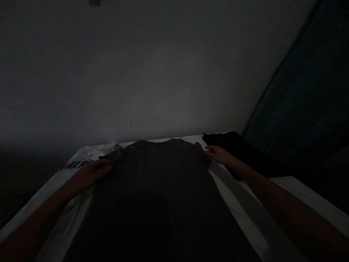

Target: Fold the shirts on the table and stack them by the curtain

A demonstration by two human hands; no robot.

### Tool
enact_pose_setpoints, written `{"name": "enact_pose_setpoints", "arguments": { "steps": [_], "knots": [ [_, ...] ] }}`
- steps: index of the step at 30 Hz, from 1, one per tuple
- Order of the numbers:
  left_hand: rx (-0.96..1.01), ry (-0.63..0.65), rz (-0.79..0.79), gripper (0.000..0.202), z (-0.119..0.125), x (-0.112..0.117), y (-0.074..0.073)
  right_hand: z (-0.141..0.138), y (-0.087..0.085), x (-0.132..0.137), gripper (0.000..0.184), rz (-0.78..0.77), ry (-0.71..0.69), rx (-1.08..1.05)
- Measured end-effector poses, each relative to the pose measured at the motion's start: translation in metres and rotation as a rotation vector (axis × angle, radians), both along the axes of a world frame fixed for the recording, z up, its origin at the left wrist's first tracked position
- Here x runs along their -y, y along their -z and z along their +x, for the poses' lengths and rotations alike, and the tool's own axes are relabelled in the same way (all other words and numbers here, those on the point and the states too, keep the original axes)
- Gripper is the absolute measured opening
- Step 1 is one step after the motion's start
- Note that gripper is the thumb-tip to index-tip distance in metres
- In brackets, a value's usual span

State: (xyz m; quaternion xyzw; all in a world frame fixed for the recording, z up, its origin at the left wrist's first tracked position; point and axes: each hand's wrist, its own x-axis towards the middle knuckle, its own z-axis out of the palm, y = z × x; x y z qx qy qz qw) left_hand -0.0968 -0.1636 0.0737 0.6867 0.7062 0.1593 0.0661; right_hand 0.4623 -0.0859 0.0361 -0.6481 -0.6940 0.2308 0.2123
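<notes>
Dark T-shirt [155,174] cut off below, lettering [73,165] on white cloth too dim to read

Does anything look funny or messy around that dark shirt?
Yes, a little. The dark T-shirt lies flat, but the black cloth beyond it on the right sits in a bunched heap. A white cloth with dark letters pokes out on the left. It's very dim, so small marks are hard to see.

T-shirt [158,174]: matt knit cloth
black garment [234,145]: matt cloth
white sheet [240,196]: smooth cloth, faint sheen
wall [163,72]: smooth matt paint
</notes>
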Motion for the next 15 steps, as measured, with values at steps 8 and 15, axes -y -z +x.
{"name": "enact_pose_setpoints", "arguments": {
  "steps": [8,15],
  "knots": [
    [-0.247,-0.088,-0.136,0.058,0.070,-0.182,0.041,-0.070,0.025,-0.129,0.072,-0.088,0.060,0.473],
    [-0.224,-0.016,-0.160,0.037,0.066,-0.239,0.066,-0.064,0.046,-0.147,0.029,0.038,-0.123,0.561]
  ]
}}
